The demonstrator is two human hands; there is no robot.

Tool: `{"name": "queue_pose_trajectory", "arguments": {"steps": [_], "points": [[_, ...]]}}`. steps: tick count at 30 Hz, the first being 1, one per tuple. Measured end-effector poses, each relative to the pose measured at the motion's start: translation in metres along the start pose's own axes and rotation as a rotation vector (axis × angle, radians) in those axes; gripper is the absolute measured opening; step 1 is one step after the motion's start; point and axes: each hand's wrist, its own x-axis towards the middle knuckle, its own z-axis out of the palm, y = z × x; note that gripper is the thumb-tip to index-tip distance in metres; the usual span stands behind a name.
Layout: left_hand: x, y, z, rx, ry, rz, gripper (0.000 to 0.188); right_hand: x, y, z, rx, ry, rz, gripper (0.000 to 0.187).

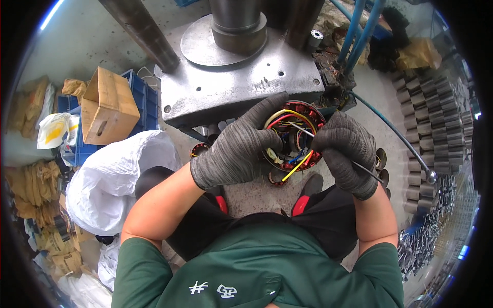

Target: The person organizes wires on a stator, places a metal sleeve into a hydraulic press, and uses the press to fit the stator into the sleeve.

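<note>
In the head view, a wound metal ring with red-edged windings was held in the air, just off the near edge of the steel press bed and toward that bed's near right corner. The gloved left hand gripped the ring's left side: its thumb bent over the rim into the opening, and its index finger reached along the far rim, so the ring sat pinched between them; the other fingers were hidden. The gloved right hand was at the ring's right side, its thumb and curled fingers pressed together on a pale, thin strand that slanted into the opening. A dark, thin length stuck out below that hand; whether it belonged to the same piece could not be told. A yellow wire curved inside the far rim, and a yellow lead jutted over the near rim toward the person. On the floor, a smaller wound ring lay near the bed's near left corner. A white sack and an open cardboard box stood to the left; metal cylinders were stacked well off to the right.
</note>
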Motion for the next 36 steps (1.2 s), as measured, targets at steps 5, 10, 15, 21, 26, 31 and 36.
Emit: {"name": "queue_pose_trajectory", "arguments": {"steps": [5, 10, 15, 21, 26, 31, 36], "points": [[0.002, -0.013, -0.023, 1.208, -0.181, 0.690, 0.040, 0.009, -0.007, 0.001, -0.087, -0.051, -0.016, 0.018], [0.000, -0.009, -0.015, 1.099, -0.169, 0.501, 0.038, 0.004, -0.002, 0.000, -0.034, -0.034, -0.011, 0.017], [-0.001, -0.011, -0.016, 1.035, -0.158, 0.429, 0.037, 0.012, -0.002, 0.002, -0.145, -0.124, -0.083, 0.018], [0.000, -0.017, -0.022, 0.937, -0.164, 0.393, 0.043, 0.008, 0.002, 0.004, -0.209, -0.136, -0.078, 0.018], [0.002, -0.016, -0.019, 1.037, -0.183, 0.405, 0.056, 0.007, 0.010, 0.004, -0.223, -0.172, -0.099, 0.020], [0.003, -0.020, -0.024, 0.939, -0.188, 0.396, 0.060, 0.006, 0.010, 0.008, -0.248, -0.137, -0.106, 0.021], [0.003, -0.018, -0.028, 0.916, -0.198, 0.415, 0.058, 0.005, 0.008, 0.010, -0.274, -0.114, -0.127, 0.021]]}}
